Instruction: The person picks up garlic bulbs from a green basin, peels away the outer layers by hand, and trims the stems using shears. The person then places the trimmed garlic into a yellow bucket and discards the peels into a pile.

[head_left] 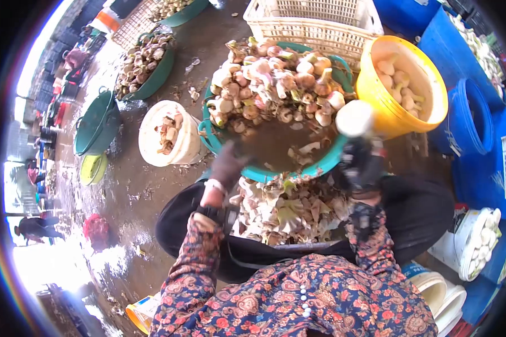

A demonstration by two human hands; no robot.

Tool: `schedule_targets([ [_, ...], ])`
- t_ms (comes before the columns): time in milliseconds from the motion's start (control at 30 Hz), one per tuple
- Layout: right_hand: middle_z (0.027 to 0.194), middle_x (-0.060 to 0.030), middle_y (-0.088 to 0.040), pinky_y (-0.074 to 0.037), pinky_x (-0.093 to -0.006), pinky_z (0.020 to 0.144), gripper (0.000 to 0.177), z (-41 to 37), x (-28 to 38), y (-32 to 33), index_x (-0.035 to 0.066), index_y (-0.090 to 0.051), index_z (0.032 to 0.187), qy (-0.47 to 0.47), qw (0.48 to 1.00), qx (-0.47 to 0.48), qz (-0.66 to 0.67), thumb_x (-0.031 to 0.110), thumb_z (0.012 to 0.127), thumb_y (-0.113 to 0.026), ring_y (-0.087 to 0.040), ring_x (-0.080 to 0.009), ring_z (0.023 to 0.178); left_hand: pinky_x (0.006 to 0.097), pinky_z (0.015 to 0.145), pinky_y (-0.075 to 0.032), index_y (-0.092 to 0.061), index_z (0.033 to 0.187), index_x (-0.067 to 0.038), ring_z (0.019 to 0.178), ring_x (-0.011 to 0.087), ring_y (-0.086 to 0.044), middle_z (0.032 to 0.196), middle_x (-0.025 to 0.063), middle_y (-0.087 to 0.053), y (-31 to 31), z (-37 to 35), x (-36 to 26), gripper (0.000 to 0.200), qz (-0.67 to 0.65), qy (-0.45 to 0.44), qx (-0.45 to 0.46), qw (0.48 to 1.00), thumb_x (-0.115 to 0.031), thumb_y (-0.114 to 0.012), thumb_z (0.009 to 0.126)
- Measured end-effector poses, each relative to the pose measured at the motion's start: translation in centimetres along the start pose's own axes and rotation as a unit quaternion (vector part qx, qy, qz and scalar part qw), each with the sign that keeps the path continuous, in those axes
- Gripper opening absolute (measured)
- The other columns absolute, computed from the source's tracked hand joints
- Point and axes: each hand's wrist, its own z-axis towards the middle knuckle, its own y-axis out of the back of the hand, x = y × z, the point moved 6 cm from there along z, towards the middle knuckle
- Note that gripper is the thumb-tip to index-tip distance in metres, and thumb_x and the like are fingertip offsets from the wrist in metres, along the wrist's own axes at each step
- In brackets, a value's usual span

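- The brown floor (126, 202) looks wet and has bits scattered on it.
- Far left, a person (39, 227) bends over in bright light.
- Garlic (287, 84) is heaped in the green tub (320, 167).
- The yellow bucket (371, 95) and pale crate (320, 28) crowd the tub.
- Dry peels (287, 210) fill the space between the legs.
- Left hand (229, 164): at the tub's rim; blurred, cannot tell about its fingers.
- Right hand (363, 163): by a round white thing (355, 118); cannot tell if its fingers grip.

Wet brown floor (123, 205) at your left, bearing scattered peelings (194, 93), a white bucket (189, 147), a dark green tub (102, 130) and a lime basin (95, 169).
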Motion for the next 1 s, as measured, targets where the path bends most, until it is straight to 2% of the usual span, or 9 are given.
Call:
schedule_targets([
  [167,0.076,-0.0058,-0.062,-0.046,-0.0309,0.057,0.065,0.5,0.8,-0.6,0.004,-0.056,0.111,-0.021,0.998,0.019,-0.058,0.062,0.084,-0.044,-0.058,-0.0187,0.065,0.0428,0.083,-0.044,-0.050,0.118,-0.005,0.097,0.0369,-0.055,0.108,0.0180,-0.053,4.7,9.4,6.3,0.055,0.258,0.085,-0.173,0.947,-0.035,-0.066,0.074],
  [333,0.079,-0.0070,-0.063,-0.048,-0.0300,0.057,0.059,0.7,-5.1,3.3,0.005,-0.056,0.109,-0.088,0.934,-0.071,-0.339,0.058,0.085,-0.046,-0.060,-0.0173,0.065,0.0430,0.080,-0.045,-0.060,0.106,-0.010,0.094,0.0349,-0.057,0.097,0.0180,-0.058,4.0,11.8,7.6,0.042,0.232,0.067,-0.165,0.956,-0.036,-0.065,0.073],
  [567,0.073,-0.0069,-0.061,-0.050,-0.0291,0.054,0.049,-1.3,-12.2,6.9,0.005,-0.059,0.095,-0.301,0.900,-0.097,-0.300,0.052,0.085,-0.052,-0.059,-0.0165,0.058,0.0253,0.059,-0.046,-0.066,0.079,0.003,0.064,0.0083,-0.056,0.067,0.0043,-0.063,-3.4,2.1,-4.2,0.030,-0.017,0.035,0.168,0.985,-0.024,-0.076,0.070],
  [633,0.072,-0.0065,-0.060,-0.049,-0.0274,0.054,0.047,-2.5,-12.3,5.0,0.005,-0.060,0.093,-0.286,0.883,-0.122,-0.351,0.050,0.085,-0.051,-0.058,-0.0164,0.057,0.0253,0.074,-0.047,-0.058,0.105,0.004,0.083,0.0114,-0.057,0.093,0.0081,-0.063,-6.3,-0.9,-7.3,0.048,-0.051,-0.096,0.203,0.973,-0.023,-0.077,0.070],
  [667,0.077,-0.0068,-0.062,-0.048,-0.0272,0.054,0.049,-2.2,-13.4,4.4,0.004,-0.059,0.095,-0.285,0.936,-0.076,-0.190,0.052,0.084,-0.052,-0.059,-0.0163,0.060,0.0257,0.081,-0.046,-0.052,0.115,0.004,0.091,0.0128,-0.056,0.103,0.0093,-0.061,-6.8,-2.2,-8.9,0.057,-0.096,-0.189,0.178,0.961,-0.022,-0.077,0.070],
  [767,0.074,-0.0048,-0.063,-0.049,-0.0287,0.053,0.051,-3.3,-11.8,2.9,0.005,-0.061,0.092,-0.281,0.945,-0.103,-0.130,0.054,0.083,-0.052,-0.061,-0.0176,0.060,0.0280,0.090,-0.043,-0.041,0.127,0.003,0.104,0.0153,-0.051,0.116,0.0104,-0.054,-7.9,-3.6,-8.8,0.073,-0.307,-0.016,0.250,0.918,-0.020,-0.078,0.069],
  [867,0.065,-0.0064,-0.063,-0.047,-0.0314,0.053,0.049,-2.6,-10.2,4.3,0.005,-0.063,0.082,-0.224,0.860,-0.072,-0.453,0.053,0.083,-0.054,-0.062,-0.0211,0.058,0.0284,0.089,-0.043,-0.045,0.123,0.004,0.104,0.0142,-0.051,0.115,0.0105,-0.055,-6.6,-4.0,-9.2,0.069,-0.214,-0.068,0.198,0.954,-0.020,-0.079,0.068],
  [933,0.057,-0.0123,-0.059,-0.045,-0.0352,0.052,0.048,-1.8,-7.9,2.5,0.004,-0.064,0.072,0.056,0.690,-0.046,-0.720,0.050,0.082,-0.057,-0.060,-0.0261,0.054,0.0301,0.086,-0.045,-0.050,0.119,0.001,0.099,0.0178,-0.056,0.111,0.0113,-0.057,-5.7,-4.6,-10.0,0.064,-0.153,-0.106,0.154,0.970,-0.020,-0.079,0.066],
  [1000,0.058,-0.0180,-0.057,-0.042,-0.0382,0.052,0.044,-2.3,-7.9,2.0,0.001,-0.063,0.071,0.116,0.687,-0.026,-0.717,0.044,0.082,-0.061,-0.057,-0.0298,0.053,0.0344,0.079,-0.048,-0.056,0.113,-0.006,0.090,0.0279,-0.059,0.099,0.0145,-0.057,-5.0,-5.4,-11.3,0.061,-0.006,-0.165,0.115,0.980,-0.029,-0.080,0.062],
])
